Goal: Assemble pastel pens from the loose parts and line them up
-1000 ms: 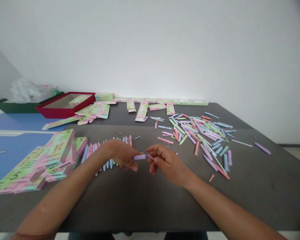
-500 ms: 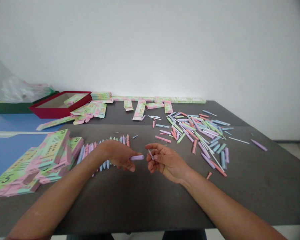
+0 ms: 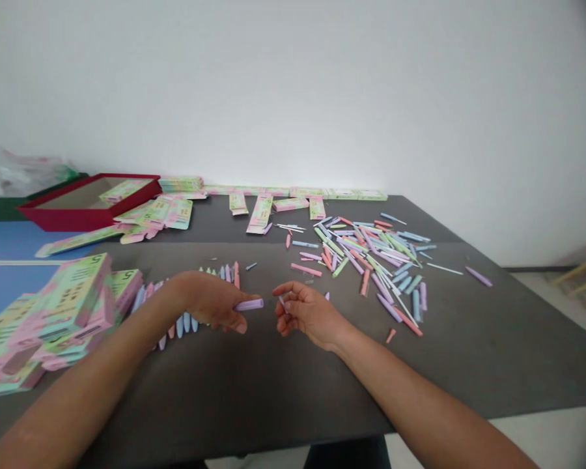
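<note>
Lilac tube (image 3: 249, 304) in left hand (image 3: 208, 303), right hand (image 3: 308, 314) seemingly farther off

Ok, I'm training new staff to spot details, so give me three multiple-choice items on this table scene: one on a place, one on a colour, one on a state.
1. Where does the red tray stand?
A. Beyond the pile of printed cartons, at the far left
B. On the floor by the wall
C. Lifted in the air

2. What colour is the stick in the left hand?
A. Green
B. Lilac
C. Red

3. How do the left hand and the right hand stand?
A. Clasped together
B. Apart, with a gap between them
C. Both gripping the same stick

Answers:
1. A, as the tray shows behind the cartons at the upper left of the view.
2. B, as the stick shows pale purple.
3. B, as open space shows between the hands.
</note>
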Available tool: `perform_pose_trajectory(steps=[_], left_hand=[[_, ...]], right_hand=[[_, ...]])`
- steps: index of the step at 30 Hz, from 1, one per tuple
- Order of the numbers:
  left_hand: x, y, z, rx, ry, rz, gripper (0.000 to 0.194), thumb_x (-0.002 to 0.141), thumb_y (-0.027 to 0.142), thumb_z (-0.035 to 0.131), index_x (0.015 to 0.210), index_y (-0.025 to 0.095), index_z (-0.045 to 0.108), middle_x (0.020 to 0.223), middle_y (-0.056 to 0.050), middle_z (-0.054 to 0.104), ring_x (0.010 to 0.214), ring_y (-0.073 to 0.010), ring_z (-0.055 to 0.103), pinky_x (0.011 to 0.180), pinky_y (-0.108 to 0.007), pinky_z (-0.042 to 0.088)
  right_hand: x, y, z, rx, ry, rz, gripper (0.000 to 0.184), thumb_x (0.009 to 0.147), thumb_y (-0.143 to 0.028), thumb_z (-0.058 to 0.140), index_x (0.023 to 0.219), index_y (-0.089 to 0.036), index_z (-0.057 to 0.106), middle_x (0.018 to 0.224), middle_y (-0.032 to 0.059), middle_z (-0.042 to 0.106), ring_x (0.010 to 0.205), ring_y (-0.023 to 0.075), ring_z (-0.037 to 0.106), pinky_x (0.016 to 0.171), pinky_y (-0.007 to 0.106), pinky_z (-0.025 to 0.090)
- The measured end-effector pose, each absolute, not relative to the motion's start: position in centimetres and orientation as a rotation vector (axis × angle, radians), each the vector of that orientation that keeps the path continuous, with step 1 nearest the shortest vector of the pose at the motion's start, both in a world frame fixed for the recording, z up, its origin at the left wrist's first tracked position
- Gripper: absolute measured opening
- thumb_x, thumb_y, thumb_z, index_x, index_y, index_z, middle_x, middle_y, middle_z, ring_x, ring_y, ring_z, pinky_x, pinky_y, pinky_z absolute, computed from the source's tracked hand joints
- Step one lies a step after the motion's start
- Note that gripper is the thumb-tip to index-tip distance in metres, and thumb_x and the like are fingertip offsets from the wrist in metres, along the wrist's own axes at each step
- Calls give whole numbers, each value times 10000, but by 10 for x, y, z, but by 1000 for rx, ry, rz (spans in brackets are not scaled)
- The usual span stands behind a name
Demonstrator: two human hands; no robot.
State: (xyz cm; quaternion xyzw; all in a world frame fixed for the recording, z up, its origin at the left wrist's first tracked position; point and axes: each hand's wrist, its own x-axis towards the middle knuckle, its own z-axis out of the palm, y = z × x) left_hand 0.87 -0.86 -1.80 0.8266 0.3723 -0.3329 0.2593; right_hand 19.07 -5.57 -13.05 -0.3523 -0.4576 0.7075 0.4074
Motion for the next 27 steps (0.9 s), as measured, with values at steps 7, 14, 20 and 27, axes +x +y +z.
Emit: perform_pose_trajectory(steps=[7, 14, 20, 27], left_hand=[[7, -5, -30, 2244, 956, -878, 570, 754, 315, 512, 1310, 200, 460, 749, -42, 682, 661, -201, 613, 511, -237, 395], [10, -8, -31, 2274, 951, -920, 548, 753, 308, 505, 1293, 214, 485, 772, -35, 692, 658, -192, 609, 559, -252, 415], [16, -12, -31, 2280, 976, -978, 556, 752, 310, 504, 1298, 206, 479, 763, -44, 694, 625, -187, 598, 537, -248, 417], [16, -13, -33, 2217, 987, -986, 536, 753, 287, 507, 1281, 199, 497, 784, -64, 709, 660, -196, 622, 540, -249, 430]], right_hand=[[192, -55, -133, -1394, -2045, 702, 253, 847, -99, 428, 1048, -180, 558, 976, 59, 625, 922, 160, 570, 824, 296, 412], [188, -62, -126, -1614, -2344, 449, 312, 836, -82, 393, 1105, -201, 499, 1044, 76, 575, 911, 183, 575, 750, 294, 422], [183, -66, -119, -1696, -2461, 283, 276, 889, -118, 315, 1038, -206, 530, 984, 85, 561, 896, 199, 585, 708, 305, 434], [178, -60, -124, -1691, -2492, 130, 258, 896, -154, 323, 1041, -209, 529, 941, 81, 608, 871, 216, 604, 689, 312, 442]])
